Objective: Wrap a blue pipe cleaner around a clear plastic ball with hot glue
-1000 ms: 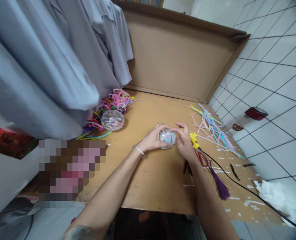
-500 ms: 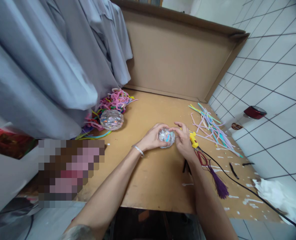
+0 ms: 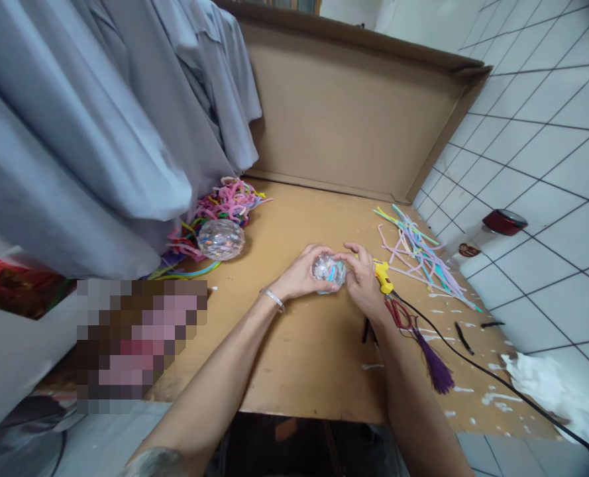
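Note:
A small clear faceted ball with coloured bits showing in it stands just above the tabletop, in the grip of my left hand. The thumb lies along its near side and the fingers go round the far side. My right hand is at the ball's right side, with its bent fingers apart. Its index finger is close to the ball; whether it touches cannot be made out. Just right of that hand lies a yellow glue gun, partly hidden by it. Red-handled scissors and a purple tassel lie beside the right forearm.
Another, larger clear ball rests by a heap of pink and coloured fuzzy stems. More pastel stems lie at the right. A black cord crosses the table's right side past white tissue. Grey cloth hangs at the left.
My right index finger has shifted slightly at the ball's upper right edge. The left hand keeps its hold on the ball; the whole view has moved a little.

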Tool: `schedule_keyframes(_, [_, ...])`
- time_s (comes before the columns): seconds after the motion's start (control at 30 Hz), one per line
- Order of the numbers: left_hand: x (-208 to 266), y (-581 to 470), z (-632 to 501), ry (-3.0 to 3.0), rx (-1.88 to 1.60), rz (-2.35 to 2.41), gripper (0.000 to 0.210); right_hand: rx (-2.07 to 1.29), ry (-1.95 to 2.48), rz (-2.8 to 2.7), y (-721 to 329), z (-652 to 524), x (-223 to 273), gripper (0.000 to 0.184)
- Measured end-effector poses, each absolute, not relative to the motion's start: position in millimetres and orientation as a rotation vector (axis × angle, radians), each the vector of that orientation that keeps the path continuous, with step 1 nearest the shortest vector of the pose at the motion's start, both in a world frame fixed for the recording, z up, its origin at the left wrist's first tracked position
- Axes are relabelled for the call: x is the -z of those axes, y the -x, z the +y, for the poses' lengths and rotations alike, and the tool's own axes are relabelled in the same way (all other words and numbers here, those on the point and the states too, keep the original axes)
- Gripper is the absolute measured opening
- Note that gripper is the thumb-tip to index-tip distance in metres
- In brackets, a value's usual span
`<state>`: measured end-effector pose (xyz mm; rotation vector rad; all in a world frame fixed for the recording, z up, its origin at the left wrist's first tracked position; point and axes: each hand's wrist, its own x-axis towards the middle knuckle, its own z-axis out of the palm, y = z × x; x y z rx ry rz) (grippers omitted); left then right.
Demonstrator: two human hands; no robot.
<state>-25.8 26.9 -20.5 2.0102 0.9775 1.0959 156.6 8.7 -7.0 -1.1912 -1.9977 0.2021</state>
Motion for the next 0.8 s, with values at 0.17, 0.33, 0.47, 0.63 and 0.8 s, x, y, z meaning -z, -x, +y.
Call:
schedule_keyframes(0.17, [20.8, 26.9, 28.0, -2.015, -1.145, 0.976, 0.054, -0.24, 1.193, -1.983, -155.9, 8.3, 7.8, 0.048])
schedule_keyframes(0.33, [19.1, 25.0, 25.4, -2.021, -1.209, 0.961, 0.047, -0.267, 1.196, -1.971, -155.3, 10.2, 9.3, 0.045])
schedule_keyframes(0.47, [17.3, 24.1, 22.9, -1.976, -1.209, 0.965, 0.05, -0.28, 1.207, -1.963, -154.3, 10.4, 9.6, 0.045])
schedule_keyframes(0.63, [16.9, 24.0, 22.9, -1.978, -1.2, 0.965, 0.044, -0.28, 1.216, -1.958, -153.7, 9.1, 8.7, 0.045])
schedule_keyframes(0.8, [17.7, 23.1, 24.4, -1.96, -1.199, 0.945, 0.042, -0.303, 1.198, -1.942, -155.3, 11.3, 10.0, 0.044])
